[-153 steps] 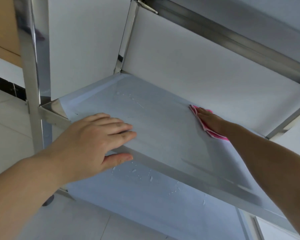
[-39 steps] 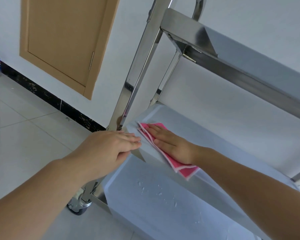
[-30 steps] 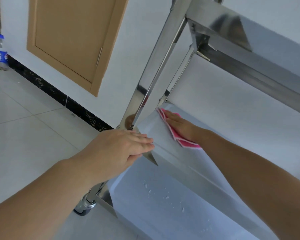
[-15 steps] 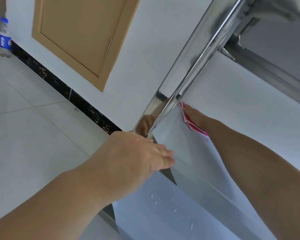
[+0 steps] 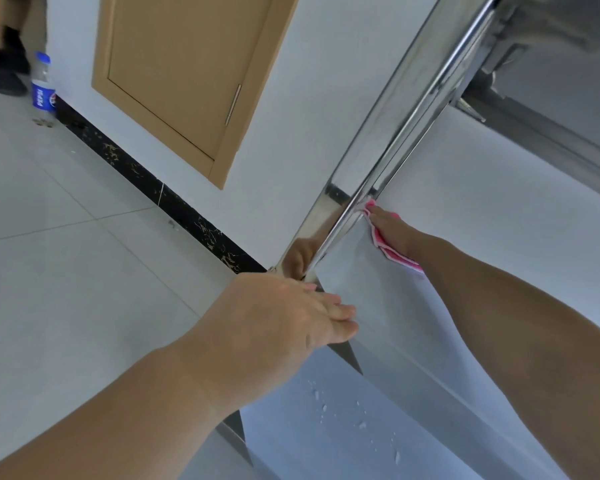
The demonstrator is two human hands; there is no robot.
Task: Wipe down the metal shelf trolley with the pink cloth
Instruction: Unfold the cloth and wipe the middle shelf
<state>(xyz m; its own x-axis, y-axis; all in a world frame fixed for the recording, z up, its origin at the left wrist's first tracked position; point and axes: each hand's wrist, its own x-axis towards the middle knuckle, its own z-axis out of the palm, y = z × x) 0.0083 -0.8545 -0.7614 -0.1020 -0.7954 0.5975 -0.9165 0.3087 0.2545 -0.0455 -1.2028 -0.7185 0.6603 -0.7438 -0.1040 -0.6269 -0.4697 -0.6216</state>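
left hand (image 5: 278, 327): fingers straight, flat on near corner of middle shelf (image 5: 371, 306). lower shelf (image 5: 326, 427): droplets remain, judged unwiped. right hand (image 5: 394, 232): fingers extended, pressing cloth (image 5: 378, 239) onto far corner of middle shelf, against the post (image 5: 388, 140). progress: mid-task; upper shelf (image 5: 551, 81) condition unclear. beyond: cabinet door (image 5: 174, 74), bottle (image 5: 42, 84) on floor.
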